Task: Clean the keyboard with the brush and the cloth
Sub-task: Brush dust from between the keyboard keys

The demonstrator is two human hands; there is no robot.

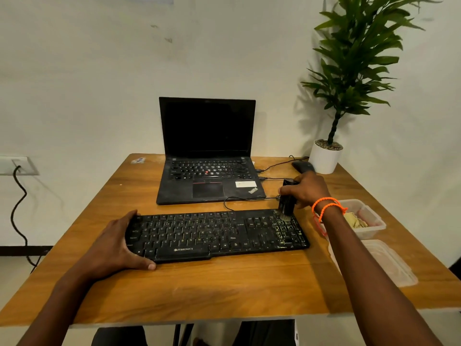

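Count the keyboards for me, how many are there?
2. The black Zebronics keyboard lies at the front of the table, under both hands. The ThinkPad laptop's built-in keyboard is behind it. None seem hidden.

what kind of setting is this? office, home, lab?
Likely a small office or home desk against a plain wall: a wooden table holds an open laptop, a wired keyboard and a mouse, with a potted plant in the corner.
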